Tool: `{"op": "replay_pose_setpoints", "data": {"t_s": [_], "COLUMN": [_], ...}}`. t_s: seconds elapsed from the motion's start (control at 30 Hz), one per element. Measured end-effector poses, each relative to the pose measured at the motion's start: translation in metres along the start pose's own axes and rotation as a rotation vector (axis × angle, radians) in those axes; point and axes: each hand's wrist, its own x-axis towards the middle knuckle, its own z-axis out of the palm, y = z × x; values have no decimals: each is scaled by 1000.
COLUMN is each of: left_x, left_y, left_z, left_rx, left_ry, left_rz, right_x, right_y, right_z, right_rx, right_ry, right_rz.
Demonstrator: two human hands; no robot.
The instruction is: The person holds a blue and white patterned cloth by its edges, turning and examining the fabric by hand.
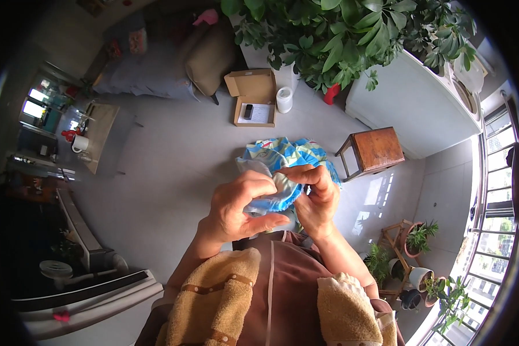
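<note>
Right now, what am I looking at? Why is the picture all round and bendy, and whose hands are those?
A camera worn on a person's head looks straight down, and its wide lens bends the edges. The left hand and right hand belong to that person, and both pinch a blue patterned cloth between them. Brownish towels hang over the person's front. Below lies a grey floor with an open cardboard box, a small wooden stool and potted plants.

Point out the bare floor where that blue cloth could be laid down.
Widest bare patch: grey floor between the open cardboard box, the low table and the left hand. Crowded: around the wooden stool and the potted plants beyond the right hand gripping the blue cloth.
</note>
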Motion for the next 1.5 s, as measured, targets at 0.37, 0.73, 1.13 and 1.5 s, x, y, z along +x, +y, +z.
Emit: {"op": "replay_pose_setpoints", "data": {"t_s": [0.37,0.73,1.13,1.5], "left_x": [0,-4,-69,-70], "left_y": [9,-2,-34,-17], "left_z": [13,7,-57,-47], "left_rx": [278,-741,-539,-187], "left_ry": [-47,331,670,190], "left_rz": [71,-462,-565,-469], "right_x": [-1,8,34,74], "right_y": [-14,-24,-7,-29], "right_z": [-7,-12,-11,15], "right_rx": [-26,-95,875,301], "right_ry": [-5,-192,-164,-563], "right_rz": [223,162,824,673]}}
